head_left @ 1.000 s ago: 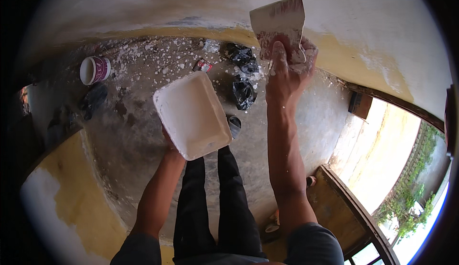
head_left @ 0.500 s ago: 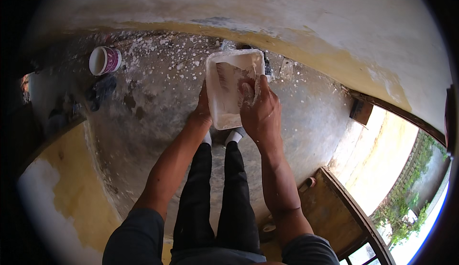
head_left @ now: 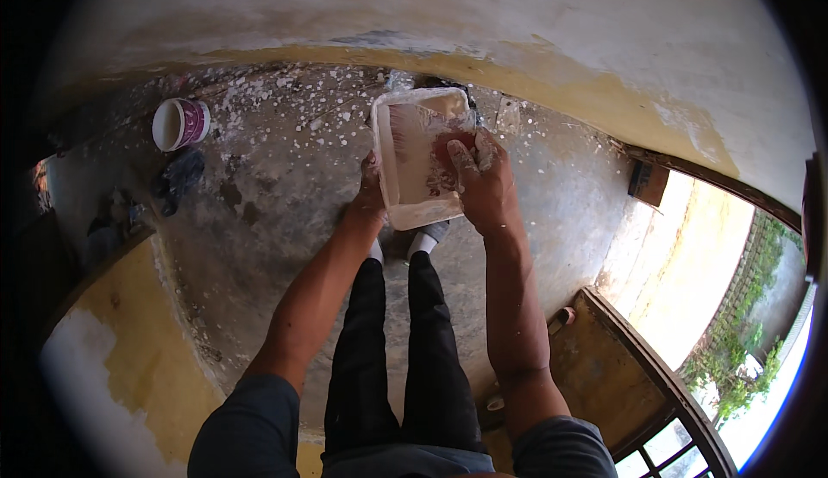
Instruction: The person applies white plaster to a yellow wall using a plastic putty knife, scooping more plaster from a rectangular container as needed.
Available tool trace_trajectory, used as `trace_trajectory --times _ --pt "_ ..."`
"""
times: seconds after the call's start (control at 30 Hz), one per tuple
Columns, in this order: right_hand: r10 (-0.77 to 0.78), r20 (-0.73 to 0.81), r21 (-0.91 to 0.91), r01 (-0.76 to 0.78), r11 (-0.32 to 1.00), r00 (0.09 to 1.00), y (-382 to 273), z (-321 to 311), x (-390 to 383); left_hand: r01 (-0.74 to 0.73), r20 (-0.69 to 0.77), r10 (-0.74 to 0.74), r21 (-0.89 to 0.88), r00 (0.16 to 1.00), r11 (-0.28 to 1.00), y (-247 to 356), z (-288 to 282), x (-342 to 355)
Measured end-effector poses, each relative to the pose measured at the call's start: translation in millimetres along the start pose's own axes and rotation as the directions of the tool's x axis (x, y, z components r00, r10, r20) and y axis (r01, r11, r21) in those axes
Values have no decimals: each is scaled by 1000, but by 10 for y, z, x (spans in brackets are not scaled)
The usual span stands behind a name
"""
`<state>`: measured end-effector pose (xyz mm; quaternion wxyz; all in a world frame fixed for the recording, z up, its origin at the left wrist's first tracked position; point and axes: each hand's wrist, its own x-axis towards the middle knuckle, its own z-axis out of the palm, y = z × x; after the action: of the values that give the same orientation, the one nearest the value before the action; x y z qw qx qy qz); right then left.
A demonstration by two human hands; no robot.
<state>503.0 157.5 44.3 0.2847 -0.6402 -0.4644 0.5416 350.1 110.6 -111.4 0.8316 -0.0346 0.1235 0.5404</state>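
A white rectangular plastic tub, its inside smeared with pale wet putty, is held up in front of me above my feet. My left hand is closed round its left side, fingers mostly hidden beneath. At the right side of the tub, my right hand is closed on a flat reddish tool coated with putty, thumb laid on top. Its exact kind and outline are hard to make out. Putty whitens the thumb and fingers of my right hand. Reddish streaks show through the pale coat within the tub.
A white and purple bucket lies tipped on the floor at the far left, with a dark crumpled bag nearby. White flecks litter the concrete floor along the patchy wall. A doorway and a brown box are at right.
My right hand has shifted slightly right, and its thumb now shows over the reddish tool. More reddish streaks appear in the tub. My left hand keeps its hold.
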Motion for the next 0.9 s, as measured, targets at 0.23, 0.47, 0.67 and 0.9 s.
trace_trajectory --times 0.23,0.47,0.67,0.9 --pt "164 115 671 -198 715 980 313 -615 117 -165 -133 189 172 973 971 45 274 -9" --pt "242 13 891 -121 437 970 1507 -865 977 -269 -121 284 126 951 955 436 -93 -98" --pt "362 -81 955 -31 294 929 1791 -881 1940 -270 -175 329 294 928 917 376 159 -214" --pt "244 -241 918 139 372 940 666 -837 1513 -291 -149 322 195 935 937 266 70 -412"
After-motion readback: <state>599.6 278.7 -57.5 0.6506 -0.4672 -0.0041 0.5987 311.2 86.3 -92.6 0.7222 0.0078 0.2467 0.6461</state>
